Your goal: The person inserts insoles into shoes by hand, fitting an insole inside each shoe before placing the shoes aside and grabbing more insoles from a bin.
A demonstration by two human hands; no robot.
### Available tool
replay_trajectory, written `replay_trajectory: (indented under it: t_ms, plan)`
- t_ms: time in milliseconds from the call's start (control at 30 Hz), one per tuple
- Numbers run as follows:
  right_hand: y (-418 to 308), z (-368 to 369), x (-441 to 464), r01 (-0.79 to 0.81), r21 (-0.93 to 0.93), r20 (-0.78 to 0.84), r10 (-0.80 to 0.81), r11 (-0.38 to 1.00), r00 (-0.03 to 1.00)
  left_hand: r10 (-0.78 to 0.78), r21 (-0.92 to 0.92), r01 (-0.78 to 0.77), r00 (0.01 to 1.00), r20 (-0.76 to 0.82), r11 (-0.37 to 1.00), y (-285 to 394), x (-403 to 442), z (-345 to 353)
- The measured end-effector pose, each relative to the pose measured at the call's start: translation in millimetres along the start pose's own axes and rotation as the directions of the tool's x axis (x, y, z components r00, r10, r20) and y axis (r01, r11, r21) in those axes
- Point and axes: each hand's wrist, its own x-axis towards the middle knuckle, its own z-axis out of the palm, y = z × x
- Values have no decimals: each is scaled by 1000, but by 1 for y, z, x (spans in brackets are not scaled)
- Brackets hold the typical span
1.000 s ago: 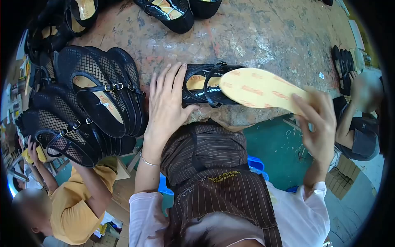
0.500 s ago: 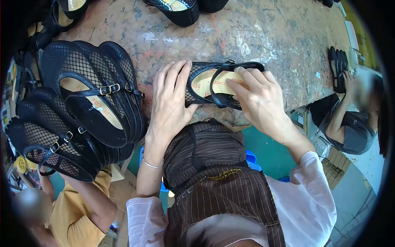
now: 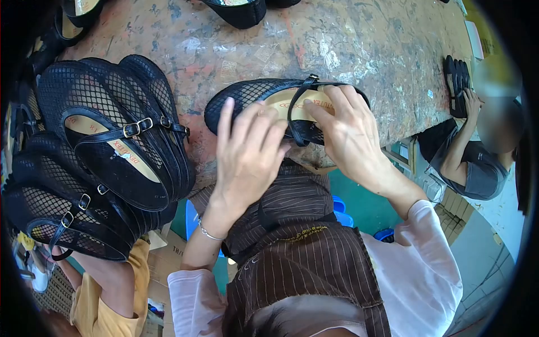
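A black mesh shoe [image 3: 236, 101] with a buckled strap lies on the worn table, its toe to the left. A yellow insole [image 3: 283, 101] with red print lies inside it. My right hand [image 3: 351, 126] is at the heel end, its fingers reaching into the shoe and pressing on the insole. Over the shoe's near side is my left hand [image 3: 250, 149], with its fingers apart and somewhat blurred, holding nothing. The insole's heel part is hidden under my right fingers.
Stacked black mesh shoes [image 3: 106, 135] fill the left side. More black shoes [image 3: 241, 12] stand at the table's [image 3: 393, 56] far side. One person in yellow [image 3: 112, 286] is at lower left; another in grey [image 3: 477, 171] is at right, touching shoes [image 3: 456, 84].
The insole has gone from my right hand's raised grip into the shoe. My left hand has lifted off the toe part, uncovering it, and its fingers have spread.
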Motion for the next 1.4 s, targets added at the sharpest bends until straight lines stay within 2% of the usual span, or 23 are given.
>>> replay_trajectory:
  t_ms: [33, 233, 300, 433, 500, 533, 567, 667, 767, 833, 867, 900, 967, 1033, 1100, 1167, 1200, 1233, 1267, 1300, 1333, 1367, 1400]
  plan:
    - [0, 0, 1, -4, 1, 0, 4, 1000, 1000, -1, 10, 1, 998, 59, 1000, 4, -1, 3]
    - [1, -4, 1, -14, 10, 39, 13, 1000, 999, -96, 76, 87, 988, 123, 993, 16, 9, 14]
    - [2, -8, 0, 42, 2, 1, -42, 999, 999, -94, 137, 69, 978, 189, 988, 18, 12, 11]
    - [6, -36, -13, 2, -96, -67, -8, 995, 998, -124, 193, 79, 964, 234, 978, 25, 18, 10]
    - [16, -42, -15, -299, -41, -129, 292, 953, 948, -121, 201, 75, 966, 229, 977, 27, 20, 14]
    - [27, -32, -15, -335, 76, -119, 342, 939, 932, -120, 239, 65, 968, 222, 969, 29, 22, 16]
    - [39, -21, -13, -347, 73, -119, 353, 935, 928, -118, 276, 55, 970, 214, 960, 31, 23, 17]
    - [49, -15, -1, -448, 88, 110, 439, 890, 892, -135, 293, 55, 956, 262, 954, 35, 27, 15]
    - [45, -25, 5, -456, 32, 81, 453, 889, 888, -173, 305, 85, 946, 275, 949, 37, 28, 16]
    - [54, -12, 16, -493, -20, 121, 492, 870, 862, -167, 314, 76, 947, 274, 946, 38, 29, 20]
    - [54, -13, 20, -515, 12, 203, 502, 857, 841, -168, 307, 85, 951, 258, 948, 38, 27, 23]
    - [55, -14, 24, -535, 48, 274, 504, 844, 819, -166, 307, 89, 958, 235, 948, 38, 26, 23]
    - [58, -11, 19, -504, 75, 230, 477, 860, 848, -110, 288, 47, 972, 207, 957, 33, 25, 19]
    - [70, -10, 9, -352, 192, 193, 316, 916, 929, -53, 271, 7, 985, 163, 962, 29, 25, 7]
    - [80, -45, 4, -355, 458, 336, 211, 815, 918, -177, 59, 168, 960, 216, 984, 32, 17, -15]
    - [114, -57, 0, -263, 614, 101, 256, 744, 961, -237, 109, 252, 963, -131, 962, 63, 27, -25]
    - [133, -68, 8, -228, 596, 41, 254, 770, 966, -189, 183, 229, 959, -211, 956, 74, 34, -25]
    - [150, -78, 18, -325, 531, -18, 394, 782, 919, -196, 123, 229, 952, -236, 966, 87, 41, -18]
    - [167, -82, 29, -431, 485, -76, 528, 761, 846, -137, 68, 156, 965, -225, 985, 90, 51, -1]
    - [194, -76, 45, -400, 436, -249, 535, 806, 807, -218, 21, 221, 971, -98, 975, 101, 64, 19]
    - [226, -68, 69, -377, 378, -414, 518, 846, 748, -257, 48, 255, 965, 52, 966, 104, 78, 44]
    - [255, -61, 94, -445, 361, -390, 566, 819, 726, -184, 55, 186, 982, -41, 981, 96, 85, 80]
    - [278, -58, 119, -509, 346, -363, 613, 788, 702, -257, 111, 248, 963, 75, 962, 97, 92, 92]
